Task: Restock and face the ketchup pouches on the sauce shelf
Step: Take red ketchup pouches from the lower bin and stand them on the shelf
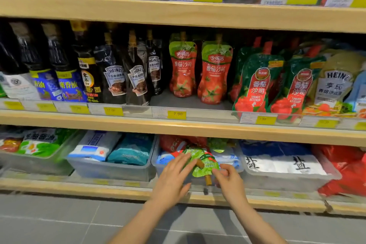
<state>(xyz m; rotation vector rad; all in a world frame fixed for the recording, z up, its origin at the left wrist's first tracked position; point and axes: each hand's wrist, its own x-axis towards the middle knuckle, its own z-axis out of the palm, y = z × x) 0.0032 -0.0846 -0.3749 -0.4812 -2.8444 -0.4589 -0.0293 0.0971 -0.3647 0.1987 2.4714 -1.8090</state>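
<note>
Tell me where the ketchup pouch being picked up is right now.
In the head view, the green-topped ketchup pouch lies low and centre, in a clear bin on the bottom shelf, between the left hand and right hand, below the two standing pouches.

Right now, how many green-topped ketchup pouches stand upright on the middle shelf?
2: left pouch and right pouch, side by side above the 7.90 tag. Others may hide behind; spouts show there.
</note>
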